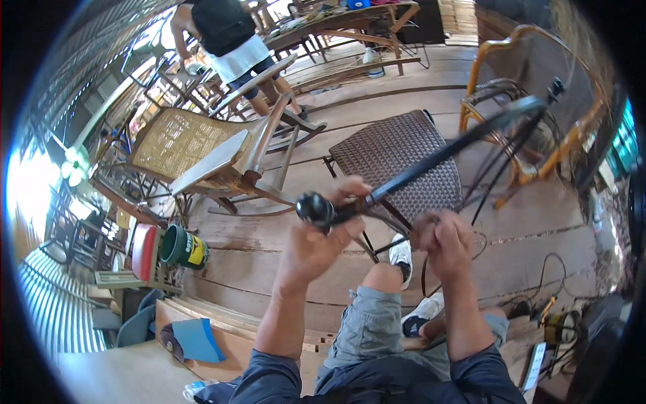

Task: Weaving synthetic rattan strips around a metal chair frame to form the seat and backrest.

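In the middle, a long dark bar (444, 155) of what looks like a furniture frame runs from a round black knob (313, 207) up to the right. My left hand (319, 239) is closed around the bar just beside the knob. Lower and to the right, my right hand (444, 239) is closed in a pinch on a thin dark strip (424, 276), whose loose length hangs below the fingers. A brown woven panel (397, 151), like a chair seat or back, shows behind the bar. How the bar and the panel join is hidden by my hands.
A cane rocking chair (195, 141) stands at the left and a rattan armchair (579, 135) at the right. Behind are a person (225, 47) and a wooden workbench (336, 23). A green bucket (182, 246) stands left; cords (558, 269) lie on the right.
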`<state>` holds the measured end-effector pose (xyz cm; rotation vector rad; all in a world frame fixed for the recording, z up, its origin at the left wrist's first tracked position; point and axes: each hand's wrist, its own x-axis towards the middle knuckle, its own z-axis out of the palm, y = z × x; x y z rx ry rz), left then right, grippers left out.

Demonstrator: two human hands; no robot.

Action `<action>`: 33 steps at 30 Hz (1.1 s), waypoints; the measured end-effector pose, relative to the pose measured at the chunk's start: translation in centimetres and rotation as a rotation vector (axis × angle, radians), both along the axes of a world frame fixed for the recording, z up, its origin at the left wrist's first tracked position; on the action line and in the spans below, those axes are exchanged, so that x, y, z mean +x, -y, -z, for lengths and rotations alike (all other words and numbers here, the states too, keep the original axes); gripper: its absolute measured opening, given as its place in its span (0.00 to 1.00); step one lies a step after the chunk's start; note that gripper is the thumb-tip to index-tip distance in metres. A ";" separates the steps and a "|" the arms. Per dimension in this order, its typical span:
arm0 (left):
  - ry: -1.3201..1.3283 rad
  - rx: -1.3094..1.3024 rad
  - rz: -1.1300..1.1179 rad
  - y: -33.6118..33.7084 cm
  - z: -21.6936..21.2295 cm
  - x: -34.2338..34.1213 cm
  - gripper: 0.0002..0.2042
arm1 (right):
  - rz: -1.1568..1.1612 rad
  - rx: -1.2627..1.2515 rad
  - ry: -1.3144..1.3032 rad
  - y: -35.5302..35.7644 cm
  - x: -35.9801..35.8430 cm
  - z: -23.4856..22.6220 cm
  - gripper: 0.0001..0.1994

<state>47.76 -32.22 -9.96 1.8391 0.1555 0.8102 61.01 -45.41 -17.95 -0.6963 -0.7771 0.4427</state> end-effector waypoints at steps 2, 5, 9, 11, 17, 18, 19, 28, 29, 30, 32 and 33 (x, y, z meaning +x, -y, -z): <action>-0.117 -0.037 0.034 -0.1 -1.2 -0.5 0.21 | -0.056 0.034 0.003 0.8 -0.3 -1.0 0.16; -0.082 -0.108 0.143 -0.9 -0.5 0.8 0.19 | -0.077 -0.082 -0.036 1.9 -0.6 -1.4 0.17; -0.030 -0.077 0.147 -0.8 -0.6 0.9 0.18 | -0.162 0.102 -0.158 2.8 -0.8 -2.0 0.15; -0.046 -0.063 0.146 -0.8 -0.7 0.6 0.19 | 0.376 -0.315 0.078 3.5 -1.1 -2.4 0.14; -0.093 -0.048 0.254 -1.2 -1.2 0.4 0.19 | 0.788 -0.509 0.574 1.1 -3.8 -8.1 0.19; -0.081 -0.056 0.256 -1.4 -0.8 0.3 0.19 | 0.645 -0.604 0.509 0.7 -4.2 -8.9 0.19; -0.070 -0.065 0.257 -1.6 -0.6 0.3 0.18 | 0.499 -0.694 0.440 0.3 -4.4 -9.5 0.19; -0.013 -0.112 0.226 -0.9 -0.2 0.8 0.15 | 0.591 -0.666 0.462 -1.4 -3.1 -8.8 0.18; 0.000 -0.124 0.214 -0.9 -0.2 0.7 0.14 | 0.589 -0.693 0.492 -1.6 -3.3 -9.1 0.18; 0.016 -0.131 0.196 -0.7 -0.3 0.7 0.14 | 0.614 -0.657 0.488 -1.8 -3.6 -9.5 0.18; 0.024 -0.135 0.200 -0.7 -0.2 0.8 0.14 | 0.641 -0.655 0.487 -1.9 -3.8 -9.5 0.17; 0.044 -0.136 0.201 -0.7 -0.1 1.0 0.14 | 0.669 -0.647 0.498 -1.9 -3.8 -9.6 0.17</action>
